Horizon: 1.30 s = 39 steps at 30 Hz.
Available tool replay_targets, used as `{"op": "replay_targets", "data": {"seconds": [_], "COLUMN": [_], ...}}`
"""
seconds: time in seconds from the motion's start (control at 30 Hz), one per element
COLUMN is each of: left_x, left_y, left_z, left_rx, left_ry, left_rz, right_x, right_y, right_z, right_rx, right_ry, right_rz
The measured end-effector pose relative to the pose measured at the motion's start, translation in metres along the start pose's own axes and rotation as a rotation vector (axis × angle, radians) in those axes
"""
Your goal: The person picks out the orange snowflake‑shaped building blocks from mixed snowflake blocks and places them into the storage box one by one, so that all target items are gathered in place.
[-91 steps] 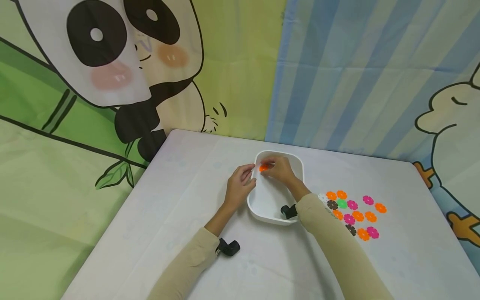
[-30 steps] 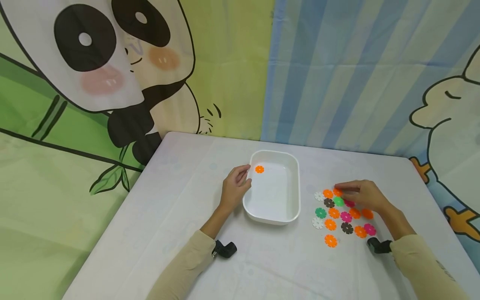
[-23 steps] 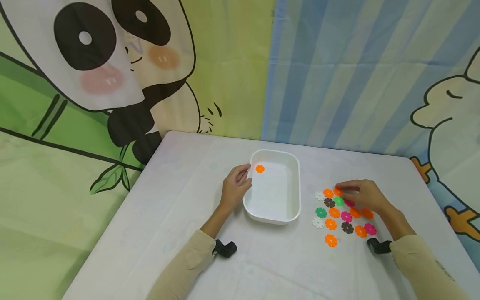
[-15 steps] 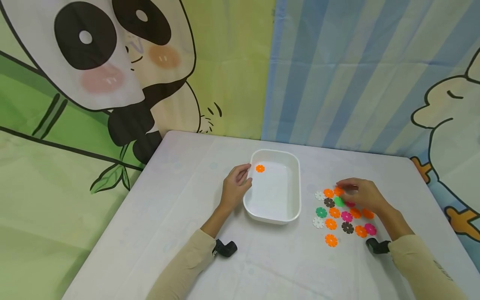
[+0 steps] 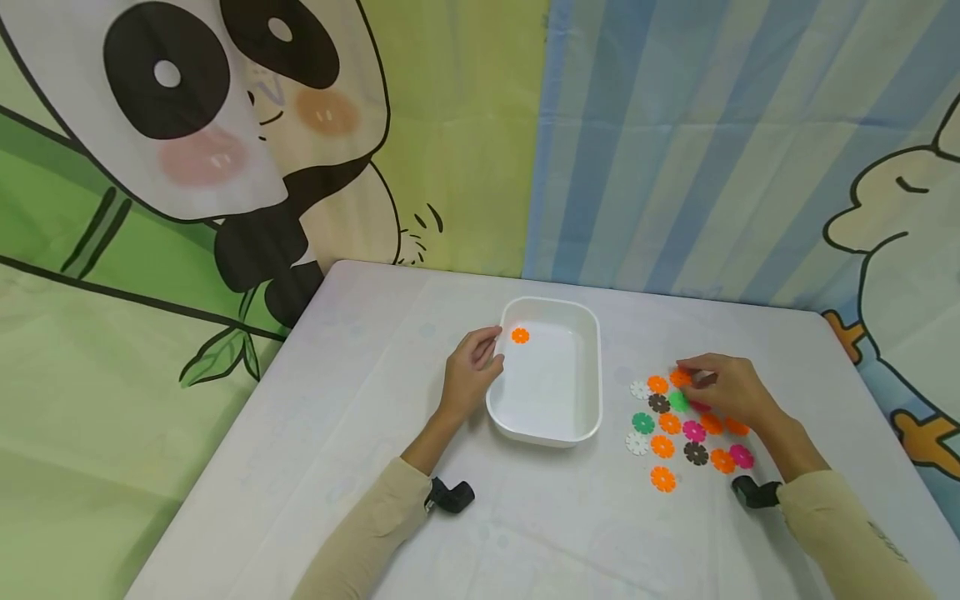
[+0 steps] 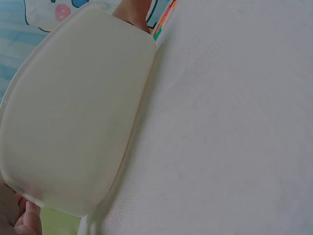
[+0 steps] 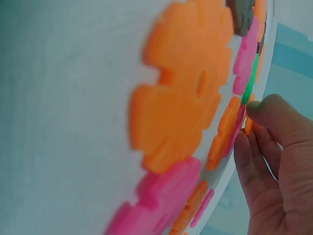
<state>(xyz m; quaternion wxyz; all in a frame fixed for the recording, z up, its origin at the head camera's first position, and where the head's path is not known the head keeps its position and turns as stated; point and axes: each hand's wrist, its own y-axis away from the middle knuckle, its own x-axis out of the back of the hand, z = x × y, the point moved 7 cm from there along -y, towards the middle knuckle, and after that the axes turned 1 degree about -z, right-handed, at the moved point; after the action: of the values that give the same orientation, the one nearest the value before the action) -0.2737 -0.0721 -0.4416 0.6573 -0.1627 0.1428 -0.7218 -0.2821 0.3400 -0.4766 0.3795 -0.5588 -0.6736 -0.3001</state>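
Note:
A white tray (image 5: 592, 375) stands mid-table with one orange flower piece (image 5: 520, 336) in its far left corner. My left hand (image 5: 491, 348) holds the tray's left rim, thumb at the top and fingers against the outer wall; in the left wrist view, only fingertips (image 6: 24, 220) show beside the tray's wall (image 6: 73, 122). To the right of the tray lie several flower pieces (image 5: 678, 429) in orange, pink, green, brown and white. My right hand (image 5: 686, 379) pinches an orange piece (image 5: 678, 377) at the far edge of that group. Seen from the right wrist, thumb and fingers (image 7: 266, 115) close on that piece's edge (image 7: 248, 126).
The table (image 5: 360, 400) wears a white cloth and ends at cartoon cloth backdrops behind and at both sides. Black wrist cameras (image 5: 452, 495) sit on both beige sleeves. One orange piece (image 5: 663, 478) lies apart, nearest me.
Three seconds ago my right hand was in the tray with an orange piece; that piece now lies there. The hand has moved right to the group and pinched another orange piece. The left hand stayed put.

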Motion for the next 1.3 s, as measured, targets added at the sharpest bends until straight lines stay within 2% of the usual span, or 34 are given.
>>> {"op": "replay_targets", "data": {"seconds": [0.2, 0.33, 0.77, 1.13, 1.3], "left_x": [0.000, 0.001, -0.001, 0.000, 0.000], "left_y": [0.000, -0.001, -0.002, -0.001, -0.001], "left_z": [0.000, -0.002, 0.000, 0.000, 0.001], "left_rx": [-0.001, -0.012, 0.002, 0.000, 0.003], "left_ry": [0.000, -0.007, 0.012, 0.007, 0.011], "left_rz": [0.003, 0.010, -0.008, -0.002, -0.010], "right_x": [0.002, 0.003, 0.004, 0.003, 0.004], "right_y": [-0.002, -0.004, -0.002, -0.002, -0.001], "right_z": [-0.002, 0.000, 0.006, 0.009, 0.013], "right_rx": [0.000, -0.049, -0.122, -0.108, -0.158], "right_ry": [0.031, 0.053, -0.030, -0.046, -0.083], "right_rz": [-0.005, 0.010, 0.034, 0.005, 0.026]}}
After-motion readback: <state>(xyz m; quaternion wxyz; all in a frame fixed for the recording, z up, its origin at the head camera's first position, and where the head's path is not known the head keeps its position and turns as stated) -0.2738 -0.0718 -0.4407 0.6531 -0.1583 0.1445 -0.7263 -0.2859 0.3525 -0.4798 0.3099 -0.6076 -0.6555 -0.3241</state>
